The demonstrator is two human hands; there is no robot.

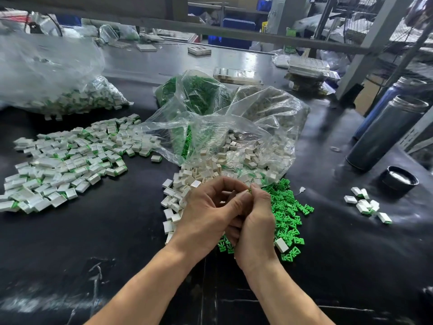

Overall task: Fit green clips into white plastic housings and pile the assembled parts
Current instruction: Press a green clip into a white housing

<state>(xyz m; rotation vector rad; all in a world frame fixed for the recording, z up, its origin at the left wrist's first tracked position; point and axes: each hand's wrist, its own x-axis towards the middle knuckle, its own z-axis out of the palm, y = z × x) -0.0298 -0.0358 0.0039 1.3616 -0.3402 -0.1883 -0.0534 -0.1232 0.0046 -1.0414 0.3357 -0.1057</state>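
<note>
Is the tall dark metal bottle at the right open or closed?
Open: the tall dark metal bottle shows a bare threaded neck; a black round cap lies beside it.

Over a black worktable (117, 231), the left hand (206, 214) and right hand (255, 221) meet, fingertips pinching a small green plastic clip (249, 190) between them. Loose white plastic housings (178, 198) spill from a clear plastic bag (234, 137) just beyond the hands, beside a heap of bright green clips (287, 219). A broad pile of assembled white-and-green parts (65, 160) lies to the left.
</note>
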